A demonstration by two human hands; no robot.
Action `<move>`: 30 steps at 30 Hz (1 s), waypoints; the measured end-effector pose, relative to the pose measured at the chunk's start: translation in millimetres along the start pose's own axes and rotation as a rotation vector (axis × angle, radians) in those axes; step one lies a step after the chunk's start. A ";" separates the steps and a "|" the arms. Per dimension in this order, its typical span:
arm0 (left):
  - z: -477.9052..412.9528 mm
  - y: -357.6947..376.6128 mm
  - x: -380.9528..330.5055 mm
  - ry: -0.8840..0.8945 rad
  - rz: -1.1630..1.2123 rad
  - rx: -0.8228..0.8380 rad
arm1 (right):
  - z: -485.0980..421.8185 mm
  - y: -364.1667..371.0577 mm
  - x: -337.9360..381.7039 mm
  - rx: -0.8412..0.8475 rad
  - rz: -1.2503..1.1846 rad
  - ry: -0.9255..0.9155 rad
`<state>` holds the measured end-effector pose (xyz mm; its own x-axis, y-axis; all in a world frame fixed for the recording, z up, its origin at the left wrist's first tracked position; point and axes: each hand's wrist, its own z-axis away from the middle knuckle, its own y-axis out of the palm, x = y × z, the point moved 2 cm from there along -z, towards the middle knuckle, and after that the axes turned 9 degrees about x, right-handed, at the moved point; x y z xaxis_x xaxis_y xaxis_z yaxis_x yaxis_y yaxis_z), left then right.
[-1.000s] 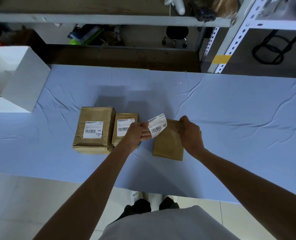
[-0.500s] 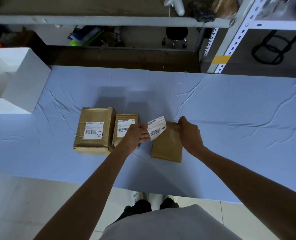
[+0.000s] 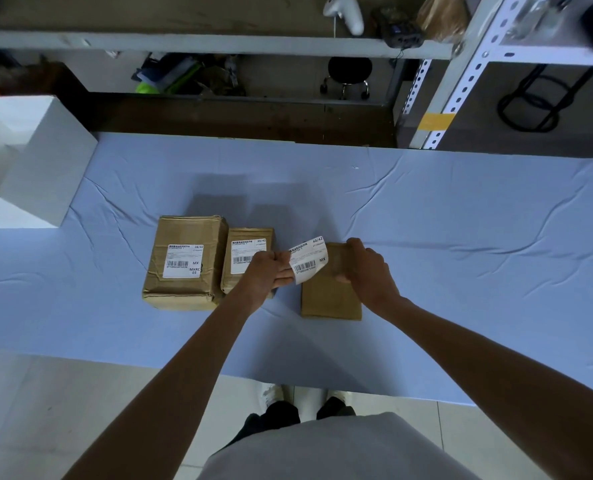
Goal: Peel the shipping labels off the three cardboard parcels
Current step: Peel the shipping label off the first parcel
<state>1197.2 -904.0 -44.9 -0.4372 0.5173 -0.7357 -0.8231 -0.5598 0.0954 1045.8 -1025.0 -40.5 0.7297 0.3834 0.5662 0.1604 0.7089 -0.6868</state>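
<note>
on the table point(image 3: 461, 237), the big parcel point(image 3: 184, 265) and the middle parcel point(image 3: 246, 251) are not yet stripped. the right parcel point(image 3: 329, 299) is gripped by the right hand point(image 3: 366, 268); its label point(image 3: 308, 259), judged almost free, is pinched in the left hand point(image 3: 269, 275).

I count three cardboard parcels on the one desk point(image 3: 461, 237): a large parcel point(image 3: 184, 299) at the left, a middle parcel point(image 3: 234, 282) just beside it, and a right parcel point(image 3: 329, 296) standing apart. There are three shipping labels too. Two lie stuck flat, the large parcel's label point(image 3: 183, 260) and the middle parcel's label point(image 3: 245, 254), and one lifted label point(image 3: 309, 259) curls up from the right parcel. Two grips are in sight, the left grip point(image 3: 267, 275) and the right grip point(image 3: 366, 268). One white box point(image 3: 42, 168) sits at the desk's left end. One black stool point(image 3: 349, 69) stands beyond the desk. Two shoes show under its near edge, a left shoe point(image 3: 271, 393) and a right shoe point(image 3: 338, 398).
</note>
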 end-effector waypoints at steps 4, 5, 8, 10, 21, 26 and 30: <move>2.9 3.7 1.2 0.020 0.005 0.023 | -1.3 -2.0 -2.9 -0.071 0.060 -0.015; 3.7 5.3 0.5 0.028 0.016 0.029 | -2.7 -1.5 -3.3 -0.060 0.067 0.004; 3.8 8.1 -1.2 0.054 0.030 0.040 | -1.8 0.1 -0.1 0.009 0.008 0.076; 4.8 9.3 -2.6 0.057 0.015 0.040 | 2.4 1.3 4.0 0.025 0.071 0.088; 3.1 7.6 -3.3 0.038 -0.099 0.050 | -2.5 -4.8 2.2 -0.134 0.110 0.024; 3.6 6.9 -11.6 0.079 -0.211 0.013 | 0.7 -11.0 3.1 -0.065 0.131 0.097; 3.8 8.9 -23.0 0.139 -0.251 -0.025 | 1.7 -16.6 14.5 -0.185 0.272 0.089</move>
<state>1198.5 -918.4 -24.5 -0.1656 0.5486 -0.8195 -0.8895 -0.4419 -0.1162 1052.6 -1030.2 -20.2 0.8161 0.4846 0.3148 0.0643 0.4653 -0.8828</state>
